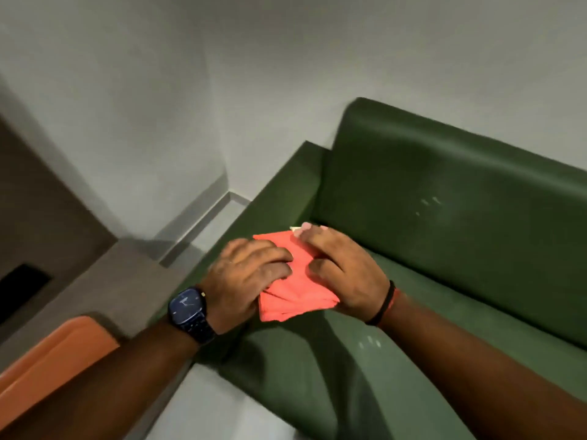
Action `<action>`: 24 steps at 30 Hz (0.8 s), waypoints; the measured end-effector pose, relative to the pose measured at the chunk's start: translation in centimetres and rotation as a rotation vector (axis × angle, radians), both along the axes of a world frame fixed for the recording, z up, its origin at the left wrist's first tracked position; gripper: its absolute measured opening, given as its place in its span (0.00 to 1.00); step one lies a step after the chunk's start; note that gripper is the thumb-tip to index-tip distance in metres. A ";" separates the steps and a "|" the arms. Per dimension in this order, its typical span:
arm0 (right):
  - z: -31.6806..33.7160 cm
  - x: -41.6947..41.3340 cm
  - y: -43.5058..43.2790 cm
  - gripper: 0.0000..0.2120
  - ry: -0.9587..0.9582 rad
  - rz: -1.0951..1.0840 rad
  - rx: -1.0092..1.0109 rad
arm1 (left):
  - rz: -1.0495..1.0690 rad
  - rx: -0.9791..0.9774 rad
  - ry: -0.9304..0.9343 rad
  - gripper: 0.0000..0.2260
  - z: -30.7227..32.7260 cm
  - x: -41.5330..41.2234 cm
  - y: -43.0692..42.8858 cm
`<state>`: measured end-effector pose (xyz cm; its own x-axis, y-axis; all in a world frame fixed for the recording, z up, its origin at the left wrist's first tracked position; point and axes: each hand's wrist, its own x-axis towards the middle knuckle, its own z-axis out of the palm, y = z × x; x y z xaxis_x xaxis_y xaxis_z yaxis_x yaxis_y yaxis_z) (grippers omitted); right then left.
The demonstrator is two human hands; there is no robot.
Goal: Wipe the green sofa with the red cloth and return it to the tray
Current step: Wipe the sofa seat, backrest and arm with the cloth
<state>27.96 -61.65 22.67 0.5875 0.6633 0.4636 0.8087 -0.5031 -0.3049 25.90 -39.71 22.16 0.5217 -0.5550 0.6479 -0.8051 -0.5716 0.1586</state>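
Note:
The red cloth [293, 282] is folded into a thick pad and held above the seat of the green sofa [444, 192], close to its left armrest. My left hand [247, 274], with a dark watch on the wrist, grips the cloth's left side with fingers curled over it. On the cloth's right side, my right hand [343, 268] holds it with a thumb on top and fingers along the far edge. No tray is in view.
A grey side table [104, 281] stands left of the sofa's armrest, against a white wall. An orange cushioned seat [54, 360] fills the lower left corner. Pale floor [209, 408] shows between that seat and the sofa.

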 end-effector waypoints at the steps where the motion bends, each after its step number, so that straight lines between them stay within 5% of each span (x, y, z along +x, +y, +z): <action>1: -1.2 -0.5 -3.0 0.13 -0.013 0.002 -0.065 | -0.053 -0.001 0.029 0.09 -0.9 0.6 -2.9; 7: -7.0 -3.8 -16.4 0.29 0.171 -0.172 -0.135 | -0.175 -0.044 0.258 0.04 -6.5 1.9 -17.9; 14: -14.1 -6.1 -24.3 0.23 0.169 -0.366 -0.137 | -0.122 0.081 0.480 0.10 -13.6 2.5 -26.8; 16: -16.5 -6.6 -24.7 0.27 0.193 -0.492 -0.132 | -0.031 0.166 0.590 0.19 -17.1 2.7 -26.5; 20: -21.3 -7.1 -23.9 0.35 0.310 -0.936 -0.104 | 0.183 0.527 0.865 0.53 -24.8 2.0 -22.2; 24: -26.8 -7.4 -22.3 0.30 0.326 -1.014 -0.224 | 0.327 0.766 1.021 0.66 -30.7 0.7 -17.6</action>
<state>20.57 -83.91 -4.09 0.9821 -0.1492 0.1149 -0.1171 -0.9616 -0.2482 26.61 -57.36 -8.50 0.7649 -0.3589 -0.5350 -0.3251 -0.9320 0.1604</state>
